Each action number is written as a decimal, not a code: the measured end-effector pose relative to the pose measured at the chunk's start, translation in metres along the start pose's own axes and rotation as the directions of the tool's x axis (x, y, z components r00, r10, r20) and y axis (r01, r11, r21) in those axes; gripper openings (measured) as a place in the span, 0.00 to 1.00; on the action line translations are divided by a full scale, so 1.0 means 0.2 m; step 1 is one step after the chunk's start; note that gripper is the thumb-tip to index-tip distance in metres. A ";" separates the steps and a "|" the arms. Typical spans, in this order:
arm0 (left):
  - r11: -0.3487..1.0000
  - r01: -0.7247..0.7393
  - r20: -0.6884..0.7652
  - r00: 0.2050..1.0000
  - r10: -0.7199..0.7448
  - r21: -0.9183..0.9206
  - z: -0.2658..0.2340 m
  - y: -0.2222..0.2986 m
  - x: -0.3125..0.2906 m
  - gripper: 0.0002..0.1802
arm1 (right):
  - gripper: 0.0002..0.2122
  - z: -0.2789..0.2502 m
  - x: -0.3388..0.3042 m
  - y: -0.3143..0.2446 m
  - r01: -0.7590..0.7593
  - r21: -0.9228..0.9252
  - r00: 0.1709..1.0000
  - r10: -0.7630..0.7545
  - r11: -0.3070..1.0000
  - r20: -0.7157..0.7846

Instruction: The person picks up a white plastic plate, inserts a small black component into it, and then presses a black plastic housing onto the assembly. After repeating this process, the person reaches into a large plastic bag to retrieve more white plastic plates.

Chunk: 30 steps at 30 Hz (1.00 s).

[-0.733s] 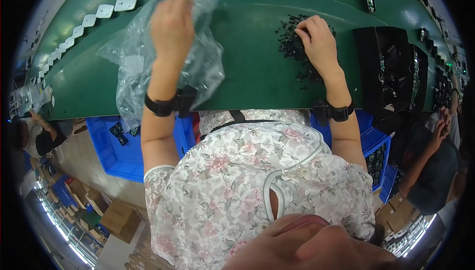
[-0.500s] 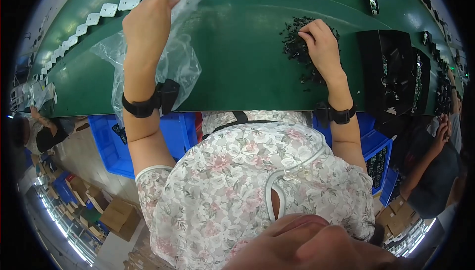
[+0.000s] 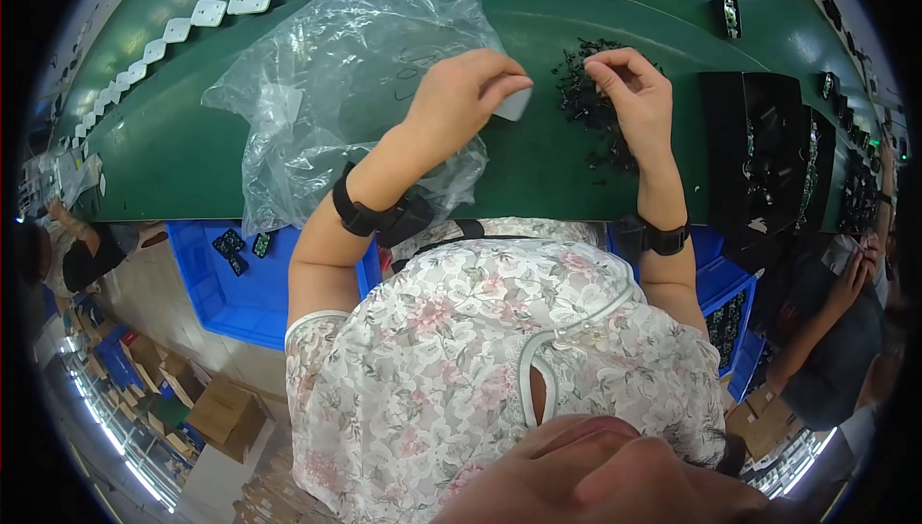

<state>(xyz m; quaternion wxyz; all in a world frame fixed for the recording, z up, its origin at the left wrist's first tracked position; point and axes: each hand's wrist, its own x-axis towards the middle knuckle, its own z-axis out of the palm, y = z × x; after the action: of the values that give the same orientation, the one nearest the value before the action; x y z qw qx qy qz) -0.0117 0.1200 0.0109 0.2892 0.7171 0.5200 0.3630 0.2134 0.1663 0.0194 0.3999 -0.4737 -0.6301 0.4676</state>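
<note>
Fingers point(image 3: 497, 64) of the left hand point(image 3: 456, 97) are pinched nearly closed on a white plate point(image 3: 518, 105), perhaps because its edge is easy to grip. It sticks out just below their tips. On the right hand point(image 3: 638, 106), they curl close together; I can't tell if they hold anything. Small black bits point(image 3: 577, 103) lie heaped beside them on the worktop point(image 3: 523, 173), likely for easy reach. Left of the left fingers spreads a clear bag point(image 3: 331, 53); its dark marks can't be read.

Plastic bag point(image 3: 327, 48) on table point(image 3: 173, 164), small parts point(image 3: 580, 101) right of it, box point(image 3: 725, 135) farther right
</note>
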 end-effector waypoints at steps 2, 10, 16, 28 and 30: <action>0.993 0.055 -0.022 0.998 -0.058 -0.109 0.01 0.08 0.01 0.10 | 0.04 0.03 -0.01 -0.04 -0.131 0.170 0.989 0.118 0.977 0.084; 1.000 -0.024 -0.227 0.974 0.020 -0.012 0.07 0.13 0.02 0.10 | 0.10 0.15 -0.01 -0.09 -0.073 0.354 0.986 0.013 0.932 0.167; 0.996 -0.024 -0.245 0.970 0.001 -0.091 0.08 0.12 0.01 0.09 | 0.12 0.15 -0.02 -0.10 -0.056 0.339 0.972 -0.025 0.939 0.232; 0.824 0.217 -0.102 0.944 -0.313 -0.523 0.07 0.15 -0.02 0.06 | 0.05 0.14 -0.04 -0.12 0.037 0.020 0.980 -0.040 0.999 0.195; 0.658 0.242 0.008 0.941 -0.337 -0.713 0.06 0.15 -0.02 0.09 | 0.04 0.13 -0.03 -0.12 0.046 0.002 0.981 -0.046 0.999 0.188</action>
<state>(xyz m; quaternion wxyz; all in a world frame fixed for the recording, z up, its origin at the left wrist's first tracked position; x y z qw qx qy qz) 0.0145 0.1071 0.0270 0.5615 0.4356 0.4662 0.5268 0.1853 0.1514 0.0355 0.3489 -0.4132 -0.6764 0.5000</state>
